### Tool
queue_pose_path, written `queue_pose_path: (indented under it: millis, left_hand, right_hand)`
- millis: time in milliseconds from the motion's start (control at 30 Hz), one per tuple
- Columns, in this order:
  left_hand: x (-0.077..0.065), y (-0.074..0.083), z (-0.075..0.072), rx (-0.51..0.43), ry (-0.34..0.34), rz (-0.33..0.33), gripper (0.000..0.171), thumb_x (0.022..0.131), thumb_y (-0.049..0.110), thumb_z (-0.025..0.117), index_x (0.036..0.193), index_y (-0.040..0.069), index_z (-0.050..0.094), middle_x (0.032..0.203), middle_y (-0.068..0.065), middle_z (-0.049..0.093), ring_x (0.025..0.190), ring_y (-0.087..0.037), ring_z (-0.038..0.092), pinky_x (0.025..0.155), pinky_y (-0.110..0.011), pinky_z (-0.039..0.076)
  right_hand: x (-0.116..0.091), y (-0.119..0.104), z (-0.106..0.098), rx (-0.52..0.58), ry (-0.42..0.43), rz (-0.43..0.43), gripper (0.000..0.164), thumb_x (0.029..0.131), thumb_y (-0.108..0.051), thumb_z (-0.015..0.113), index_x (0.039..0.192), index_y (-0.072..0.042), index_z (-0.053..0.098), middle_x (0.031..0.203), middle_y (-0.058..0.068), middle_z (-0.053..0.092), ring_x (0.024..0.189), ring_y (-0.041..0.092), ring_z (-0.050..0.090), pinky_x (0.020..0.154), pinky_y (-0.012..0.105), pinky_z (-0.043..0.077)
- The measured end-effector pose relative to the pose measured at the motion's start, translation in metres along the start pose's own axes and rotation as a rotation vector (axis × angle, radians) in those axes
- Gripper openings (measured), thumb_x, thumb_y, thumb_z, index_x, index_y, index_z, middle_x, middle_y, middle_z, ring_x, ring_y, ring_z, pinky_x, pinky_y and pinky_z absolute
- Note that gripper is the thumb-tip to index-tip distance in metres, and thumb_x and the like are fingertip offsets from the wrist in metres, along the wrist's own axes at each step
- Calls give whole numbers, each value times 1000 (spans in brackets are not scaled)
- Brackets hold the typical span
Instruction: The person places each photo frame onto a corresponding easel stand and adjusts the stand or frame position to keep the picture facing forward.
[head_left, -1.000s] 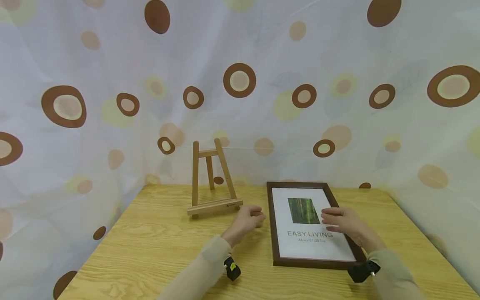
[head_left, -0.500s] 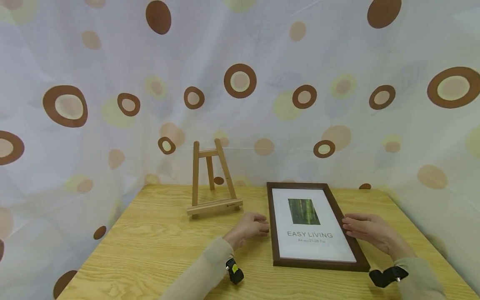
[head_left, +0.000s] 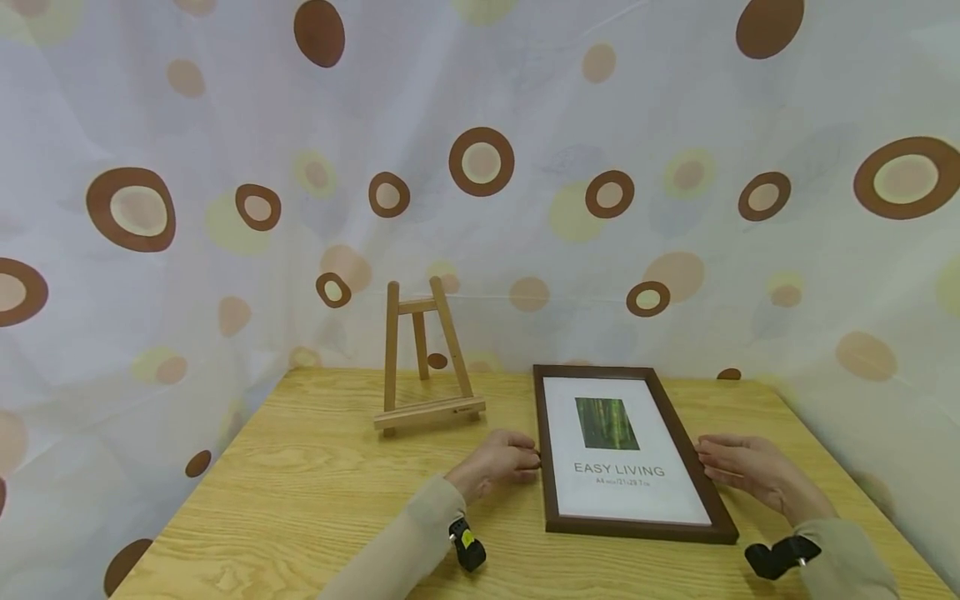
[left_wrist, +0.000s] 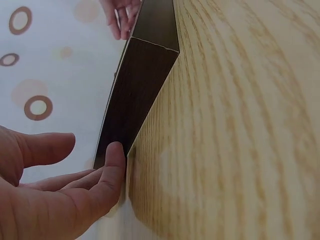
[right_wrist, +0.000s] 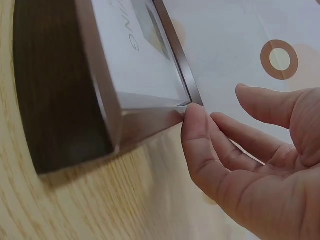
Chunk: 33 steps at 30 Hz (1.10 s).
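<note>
A dark brown picture frame lies flat on the table, its white insert printed "EASY LIVING" under a small green forest picture. At its left side my left hand has its fingertips right at the edge. In the left wrist view those fingers overlap the dark side of the frame, and the thumb stands apart. My right hand is beside the opposite edge, fingers extended toward it. The right wrist view has the fingertips against the frame's side, with the thumb raised away from it.
A small wooden easel stands upright behind and left of the frame. The wood-grain table meets a patterned sheet with brown rings and spots at the back and both sides.
My right hand has moved right, from over the insert to outside the frame's right edge. The left hand has shifted slightly right to the left edge. Frame and easel keep their places.
</note>
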<state>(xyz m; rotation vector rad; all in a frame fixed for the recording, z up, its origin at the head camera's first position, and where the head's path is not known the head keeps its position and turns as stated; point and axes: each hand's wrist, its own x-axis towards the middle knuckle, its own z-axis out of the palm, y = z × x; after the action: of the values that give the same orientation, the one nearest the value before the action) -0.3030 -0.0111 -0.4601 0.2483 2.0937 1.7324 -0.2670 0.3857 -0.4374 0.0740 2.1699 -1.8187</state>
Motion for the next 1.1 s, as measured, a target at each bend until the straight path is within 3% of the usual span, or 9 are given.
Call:
queue_pose_path:
  millis: [100,200,267,367,500,600,767,933,1100]
  left_hand:
    - [0,1,-1,-15,0,-8,40,93,4,62,130,-9,55,123,-18,64,106,-27,67,97,-42,53]
    - [1,1,-2,-62,-12,-14,39,94,1,60,131,-10,54,122,-19,63,106,-27,66,94,-40,55]
    - [1,1,-2,-98,-20,-19,39,94,-2,59,131,-11,53,123,-21,62,107,-28,66,92,-38,56]
    - [1,1,-2,-118,-26,-19,39,93,-3,59,131,-12,53,125,-21,61,110,-28,64,92,-38,56]
    - [0,1,-1,-115,-25,-21,39,93,-3,58,131,-11,54,128,-22,61,112,-29,63,93,-38,55]
    - [-1,0,-1,-120,-31,-33,39,94,-3,57,131,-10,54,131,-24,59,113,-29,63,92,-37,56]
    - [-3,-2,-2,-156,-36,-44,41,93,-5,57,133,-11,52,136,-27,55,115,-30,62,90,-36,57]
    - [-3,-1,-4,-205,-36,-46,43,92,-6,58,134,-13,49,137,-30,52,113,-30,62,90,-37,57]
    - [-6,2,-5,-253,-40,-61,49,90,-7,60,138,-11,47,139,-29,51,106,-30,67,90,-45,57]
  right_hand:
    - [3,0,-2,-3,4,10,68,102,-16,54,146,21,17,113,-2,67,96,3,64,90,30,57]
    - [6,3,-4,-63,13,29,68,103,-20,52,145,22,19,123,20,65,101,8,64,90,33,57]
    - [8,5,-5,-123,16,47,67,103,-22,51,144,22,22,135,32,53,106,14,63,92,36,56]
    - [9,9,-6,-182,7,70,67,103,-25,51,144,21,24,147,37,36,114,21,60,94,39,55]
    - [9,11,-7,-185,-6,73,66,103,-26,52,144,19,27,149,35,35,115,20,58,95,38,54]
    - [7,11,-6,-163,-26,69,64,102,-23,54,144,18,29,145,32,43,112,16,59,94,37,54]
    - [5,13,-5,-96,-56,63,63,99,-17,57,144,18,29,133,14,59,106,10,60,92,35,55]
    - [4,12,-3,-29,-54,70,64,99,-17,59,145,16,30,122,2,64,102,8,61,90,35,55]
    - [1,14,-3,-5,-106,58,64,100,-20,57,147,13,28,124,4,64,105,14,63,91,43,55]
